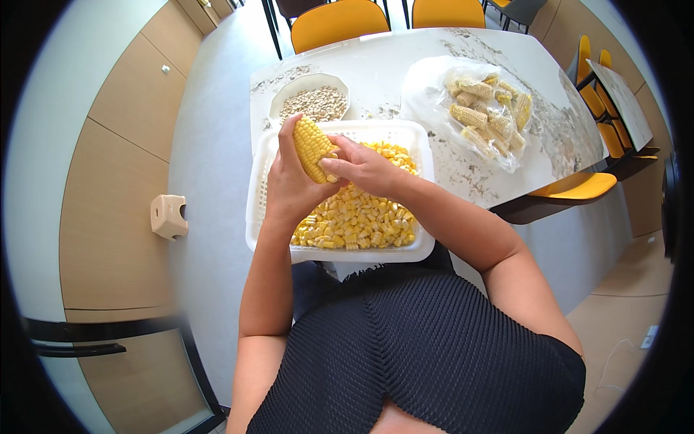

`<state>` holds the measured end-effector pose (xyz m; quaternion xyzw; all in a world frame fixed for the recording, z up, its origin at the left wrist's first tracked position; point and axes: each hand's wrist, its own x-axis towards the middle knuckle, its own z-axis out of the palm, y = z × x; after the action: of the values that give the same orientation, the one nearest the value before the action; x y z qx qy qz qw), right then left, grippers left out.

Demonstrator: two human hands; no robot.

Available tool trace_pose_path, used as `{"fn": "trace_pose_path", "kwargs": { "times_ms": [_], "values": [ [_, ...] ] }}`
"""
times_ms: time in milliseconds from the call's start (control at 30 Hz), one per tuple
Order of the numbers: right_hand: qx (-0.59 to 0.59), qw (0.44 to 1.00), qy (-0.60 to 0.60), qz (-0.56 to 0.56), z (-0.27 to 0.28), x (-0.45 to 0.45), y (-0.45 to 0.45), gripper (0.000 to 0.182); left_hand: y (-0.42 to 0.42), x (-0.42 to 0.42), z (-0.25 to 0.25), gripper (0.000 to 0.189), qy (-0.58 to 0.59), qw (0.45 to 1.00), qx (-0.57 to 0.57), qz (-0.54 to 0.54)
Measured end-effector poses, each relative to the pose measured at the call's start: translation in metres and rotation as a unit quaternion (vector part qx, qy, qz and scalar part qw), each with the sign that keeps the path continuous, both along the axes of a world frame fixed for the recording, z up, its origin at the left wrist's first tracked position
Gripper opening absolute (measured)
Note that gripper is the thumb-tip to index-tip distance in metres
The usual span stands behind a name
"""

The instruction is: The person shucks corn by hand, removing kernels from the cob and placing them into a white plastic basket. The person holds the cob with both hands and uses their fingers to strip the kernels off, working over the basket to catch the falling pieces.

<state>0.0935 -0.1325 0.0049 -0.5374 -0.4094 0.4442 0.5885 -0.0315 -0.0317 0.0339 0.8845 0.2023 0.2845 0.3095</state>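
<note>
An ear of yellow corn [311,145] is gripped in my left hand [293,182], its tip pointing up and away from me. The thumb and fingers of my right hand [368,165] press on the ear's right side, where some kernels look loosened. Both hands are above a white plastic basket [424,206] with perforated walls. Loose corn kernels [360,219] fill much of the basket, a few still joined in short rows. My left hand and forearm hide the basket's left part.
Behind the basket, a white many-sided bowl [275,103] holds speckled beans or seeds [317,103]. A clear plastic bag [425,81] with several stripped corn cobs [490,116] lies on the marble-patterned table [379,65]. A yellow chair [574,186] stands at right, a small plastic stool [169,216] at left.
</note>
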Motion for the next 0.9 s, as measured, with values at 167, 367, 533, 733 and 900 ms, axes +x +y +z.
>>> {"fn": "trace_pose_path", "kwargs": {
  "times_ms": [167, 367, 533, 733, 900],
  "values": [
    [0.0, 1.0, 0.015, -0.009, 0.004, -0.001, 0.0, 0.053, -0.001, 0.001, -0.001, 0.099, -0.033, 0.999, 0.014, -0.014],
    [-0.011, 1.0, 0.009, -0.004, 0.005, 0.001, 0.0, 0.04, -0.002, 0.004, -0.006, 0.1, -0.056, 0.995, 0.084, -0.013],
    [-0.026, 1.0, 0.011, -0.004, 0.0, 0.002, 0.004, 0.037, -0.003, 0.005, -0.007, 0.104, -0.036, 0.989, 0.141, -0.011],
    [-0.005, 0.999, 0.049, 0.001, 0.006, 0.002, -0.001, 0.042, -0.002, 0.005, 0.001, 0.104, -0.032, 0.999, -0.012, -0.016],
    [-0.019, 0.998, 0.057, 0.015, 0.011, 0.002, -0.003, 0.045, 0.0, 0.005, -0.002, 0.106, -0.036, 0.998, -0.053, -0.026]
  ]
}}
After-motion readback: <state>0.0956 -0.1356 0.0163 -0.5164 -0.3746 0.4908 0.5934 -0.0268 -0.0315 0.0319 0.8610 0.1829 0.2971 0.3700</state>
